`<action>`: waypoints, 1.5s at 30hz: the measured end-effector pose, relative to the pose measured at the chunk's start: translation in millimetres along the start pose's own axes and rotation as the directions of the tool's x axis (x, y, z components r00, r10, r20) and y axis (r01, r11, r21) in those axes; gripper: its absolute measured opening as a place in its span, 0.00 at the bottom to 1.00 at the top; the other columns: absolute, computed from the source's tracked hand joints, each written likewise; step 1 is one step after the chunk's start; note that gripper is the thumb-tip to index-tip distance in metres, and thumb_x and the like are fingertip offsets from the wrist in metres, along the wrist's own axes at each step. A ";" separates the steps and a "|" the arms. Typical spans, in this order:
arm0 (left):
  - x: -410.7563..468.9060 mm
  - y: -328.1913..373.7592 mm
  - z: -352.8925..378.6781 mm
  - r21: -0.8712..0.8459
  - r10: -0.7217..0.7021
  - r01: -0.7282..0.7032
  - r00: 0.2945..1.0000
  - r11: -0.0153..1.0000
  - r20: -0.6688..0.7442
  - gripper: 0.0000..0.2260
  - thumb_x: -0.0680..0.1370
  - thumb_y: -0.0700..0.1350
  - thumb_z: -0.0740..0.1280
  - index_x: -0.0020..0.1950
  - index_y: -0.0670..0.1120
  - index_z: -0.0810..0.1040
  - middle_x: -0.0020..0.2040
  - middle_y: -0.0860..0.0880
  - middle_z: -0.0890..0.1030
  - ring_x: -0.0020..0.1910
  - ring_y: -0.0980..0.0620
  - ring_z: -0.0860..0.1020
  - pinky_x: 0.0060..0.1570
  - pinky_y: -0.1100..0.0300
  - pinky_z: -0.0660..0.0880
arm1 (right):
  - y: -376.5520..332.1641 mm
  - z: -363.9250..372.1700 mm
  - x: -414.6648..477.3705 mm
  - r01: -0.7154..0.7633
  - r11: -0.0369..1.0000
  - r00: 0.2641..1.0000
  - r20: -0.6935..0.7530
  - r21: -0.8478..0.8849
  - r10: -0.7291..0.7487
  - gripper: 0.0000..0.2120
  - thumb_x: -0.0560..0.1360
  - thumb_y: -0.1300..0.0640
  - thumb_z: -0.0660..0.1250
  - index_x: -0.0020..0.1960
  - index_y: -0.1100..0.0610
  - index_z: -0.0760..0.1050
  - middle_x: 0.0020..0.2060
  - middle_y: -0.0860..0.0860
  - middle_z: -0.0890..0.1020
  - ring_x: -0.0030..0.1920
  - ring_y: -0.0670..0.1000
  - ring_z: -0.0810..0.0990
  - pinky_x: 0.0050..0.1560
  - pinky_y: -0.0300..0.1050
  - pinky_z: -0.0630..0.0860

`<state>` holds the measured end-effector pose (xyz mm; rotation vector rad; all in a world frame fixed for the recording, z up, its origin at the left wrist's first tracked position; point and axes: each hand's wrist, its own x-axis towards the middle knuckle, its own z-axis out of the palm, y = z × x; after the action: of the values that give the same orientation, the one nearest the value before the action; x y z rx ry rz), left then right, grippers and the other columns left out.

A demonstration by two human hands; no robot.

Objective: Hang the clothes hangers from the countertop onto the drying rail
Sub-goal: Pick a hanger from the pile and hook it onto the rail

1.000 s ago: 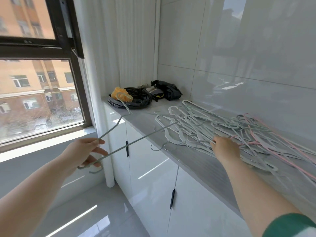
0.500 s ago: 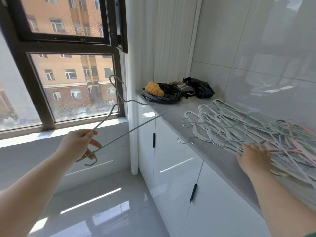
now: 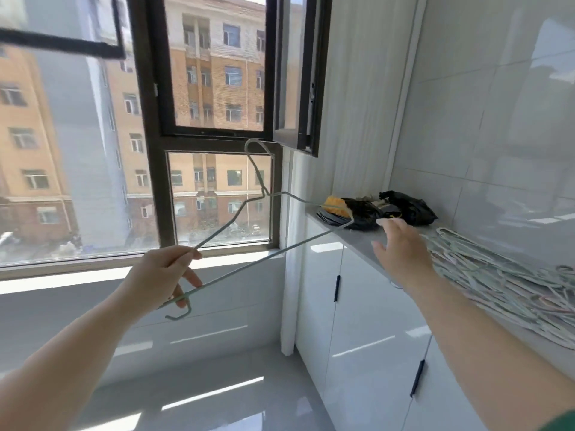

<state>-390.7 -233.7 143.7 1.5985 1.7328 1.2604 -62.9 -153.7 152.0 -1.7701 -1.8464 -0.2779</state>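
One pale green wire hanger (image 3: 267,260) is gripped near its lower corner by the left hand (image 3: 161,272), centre-left of the frame, and tilts up before the dark-framed window (image 3: 149,119). Right of centre, the right hand (image 3: 401,253) is spread wide over the grey worktop (image 3: 361,241), just beside a heap of pale hangers (image 3: 497,284). Black bags (image 3: 407,208) lie at the far end. White cabinets (image 3: 367,321) stand beneath, above a glossy grey floor (image 3: 186,384).

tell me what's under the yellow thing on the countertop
The yellow thing rests on a dark crumpled bundle on the countertop. What the bundle holds is covered.
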 end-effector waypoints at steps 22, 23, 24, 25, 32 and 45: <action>-260.5 -149.2 -406.8 0.396 -0.134 0.337 0.878 0.854 -0.459 0.10 0.77 0.45 0.63 0.40 0.59 0.73 0.25 0.60 0.79 0.25 0.60 0.77 0.37 0.64 0.76 | -566.6 -1.5 -168.2 0.796 0.479 0.541 -0.077 0.371 -0.838 0.14 0.80 0.53 0.56 0.60 0.54 0.76 0.56 0.51 0.81 0.56 0.55 0.79 0.52 0.44 0.72; -264.8 -153.0 -417.1 0.389 -0.145 0.369 0.855 0.844 -0.498 0.07 0.77 0.45 0.63 0.42 0.57 0.75 0.26 0.58 0.79 0.25 0.58 0.76 0.38 0.60 0.76 | -588.0 -1.7 -177.2 0.812 0.437 0.506 -0.093 0.387 -0.858 0.14 0.80 0.53 0.55 0.60 0.54 0.75 0.56 0.51 0.81 0.55 0.55 0.79 0.51 0.44 0.72; -270.0 -156.9 -430.2 0.391 -0.146 0.404 0.826 0.827 -0.545 0.05 0.77 0.45 0.63 0.46 0.55 0.77 0.28 0.56 0.78 0.25 0.56 0.75 0.37 0.59 0.75 | -614.1 -1.2 -187.6 0.830 0.382 0.462 -0.119 0.406 -0.879 0.14 0.80 0.53 0.55 0.60 0.54 0.76 0.56 0.51 0.81 0.55 0.55 0.79 0.50 0.44 0.72; -273.5 -161.1 -444.1 0.412 -0.139 0.440 0.799 0.798 -0.585 0.05 0.77 0.46 0.62 0.50 0.52 0.77 0.30 0.56 0.77 0.25 0.57 0.74 0.35 0.61 0.72 | -639.5 0.0 -197.2 0.845 0.329 0.421 -0.144 0.423 -0.896 0.14 0.80 0.53 0.56 0.60 0.54 0.76 0.55 0.52 0.81 0.55 0.56 0.79 0.50 0.44 0.72; -291.5 -192.6 -558.2 0.437 -0.075 0.663 0.596 0.607 -0.800 0.09 0.79 0.49 0.59 0.55 0.52 0.76 0.38 0.56 0.74 0.36 0.54 0.72 0.35 0.61 0.67 | -807.9 3.0 -250.9 0.826 0.088 0.242 -0.208 0.557 -0.948 0.14 0.80 0.54 0.55 0.61 0.53 0.75 0.57 0.50 0.81 0.57 0.54 0.77 0.48 0.41 0.70; -307.6 -247.2 -760.5 0.295 0.063 0.775 0.316 0.558 -0.947 0.10 0.79 0.47 0.58 0.56 0.49 0.77 0.32 0.56 0.73 0.32 0.54 0.72 0.32 0.61 0.65 | -1040.7 -57.5 -253.5 0.959 -0.063 0.083 -0.490 0.275 -0.868 0.15 0.81 0.58 0.52 0.65 0.56 0.70 0.63 0.51 0.75 0.64 0.51 0.71 0.65 0.44 0.65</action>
<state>-1081.2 -735.3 218.6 0.3979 3.4777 1.2520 -1063.3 -509.7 303.5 0.2624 -2.3639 -0.3033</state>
